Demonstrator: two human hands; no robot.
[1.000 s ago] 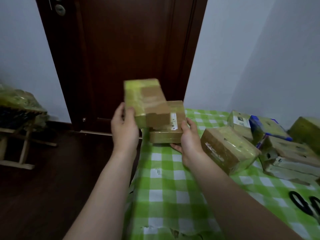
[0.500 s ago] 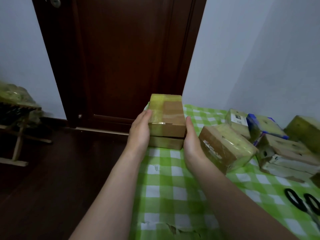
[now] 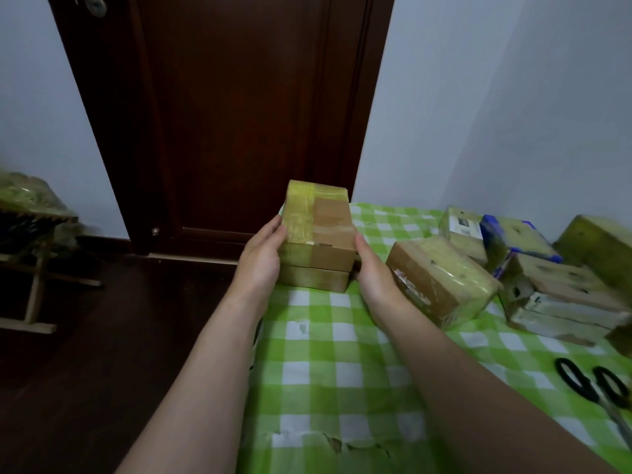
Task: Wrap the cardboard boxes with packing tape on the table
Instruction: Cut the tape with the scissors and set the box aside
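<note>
Head view: our taped cardboard box (image 3: pixel 318 227) sits on a second box (image 3: pixel 313 278) at the far left edge of the checked table (image 3: pixel 342 371). We judge it light and stiff, with slippery glossy tape, so the side faces are the best place to hold. Our left hand (image 3: pixel 260 261) presses its left face with straight fingers. Our right hand (image 3: pixel 374 275) lays its thumb on the right face; its other fingers are hidden, so we cannot tell their state.

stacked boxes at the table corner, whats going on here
A person's left hand and right hand press flat against the sides of a tape-wrapped brown cardboard box, which sits on a second flatter cardboard box at the corner of the green checked table. More wrapped boxes lie to the right, and black scissors lie near the right edge.
</note>
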